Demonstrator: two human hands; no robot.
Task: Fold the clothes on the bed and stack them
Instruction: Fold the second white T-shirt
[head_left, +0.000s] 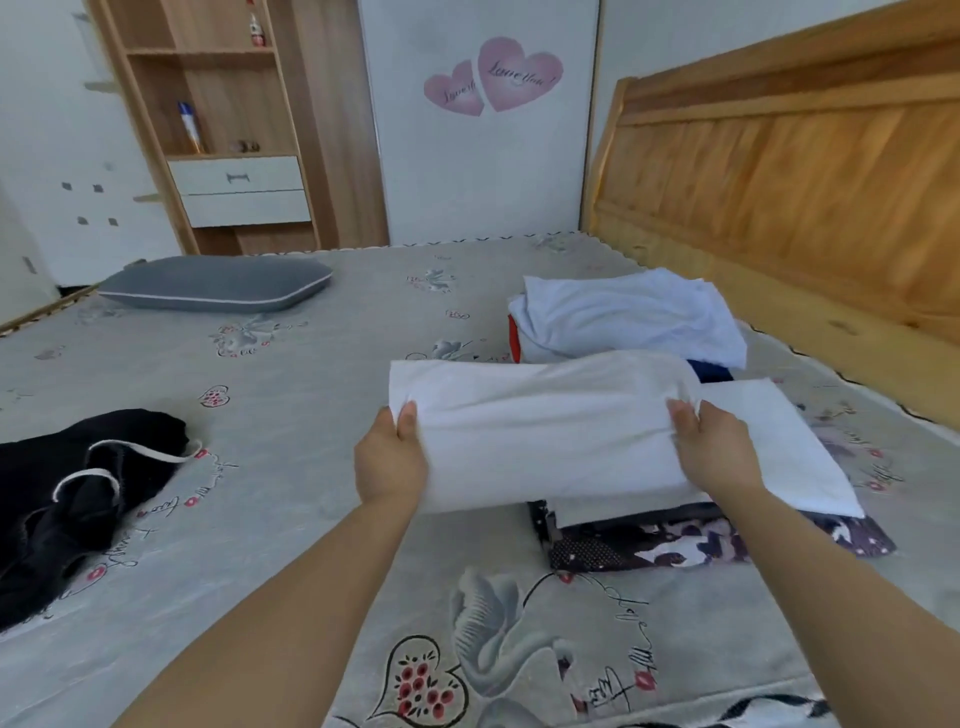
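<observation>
Left hand (390, 457) and right hand (714, 449) each pinch an end of the folded white cloth garment (545, 431), whose underside hides their fingers and part of the dark floral folded garment (675, 543).

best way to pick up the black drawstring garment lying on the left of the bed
Probably take the black garment at the end where its white drawstring loops, one hand to each side, coming from the near edge of the bed. It lies crumpled, so a single grip would likely leave it hanging in a bunch. Both hands now hold the folded white cloth.

Bed (291, 395) with clothes (623, 312), pillow (215, 285)
</observation>
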